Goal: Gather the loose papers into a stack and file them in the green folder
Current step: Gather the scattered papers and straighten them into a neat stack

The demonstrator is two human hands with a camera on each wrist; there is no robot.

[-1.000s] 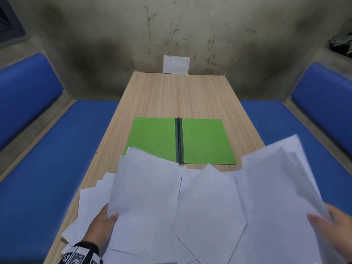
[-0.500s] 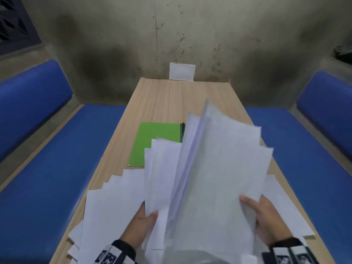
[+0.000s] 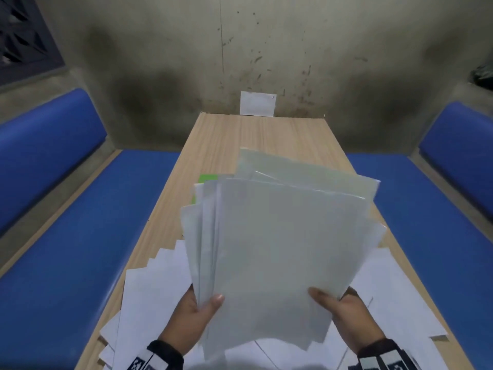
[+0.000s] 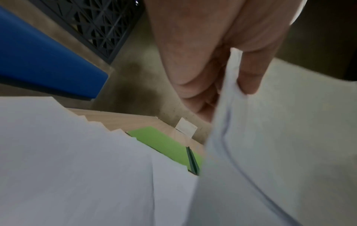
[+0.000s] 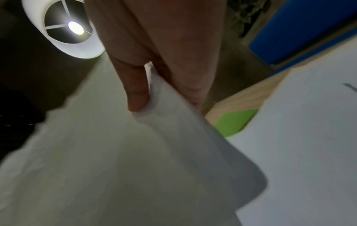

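Both hands hold a fanned bundle of white papers (image 3: pixel 280 241) raised above the wooden table (image 3: pixel 266 134). My left hand (image 3: pixel 197 313) pinches its lower left edge, thumb on top; my right hand (image 3: pixel 338 305) pinches the lower right edge the same way. The left wrist view shows the left hand (image 4: pixel 228 85) clamped on the bundle's edge (image 4: pixel 270 152), and the right wrist view shows the right hand (image 5: pixel 154 94) clamped on the papers (image 5: pixel 115 160). More loose sheets (image 3: pixel 157 284) lie spread on the table below. The green folder (image 3: pixel 206 178) lies open beyond, mostly hidden behind the bundle.
Blue benches (image 3: pixel 80 236) run along both sides of the table, with a stained wall at the far end. A small white card (image 3: pixel 257 103) leans on that wall. Sheets (image 3: pixel 394 297) also lie near the right table edge. A lit lamp (image 5: pixel 71 29) hangs overhead.
The hands swept the spread sheets together from the table's two sides into one bundle and lifted it. It now faces me flat and covers most of the folder.
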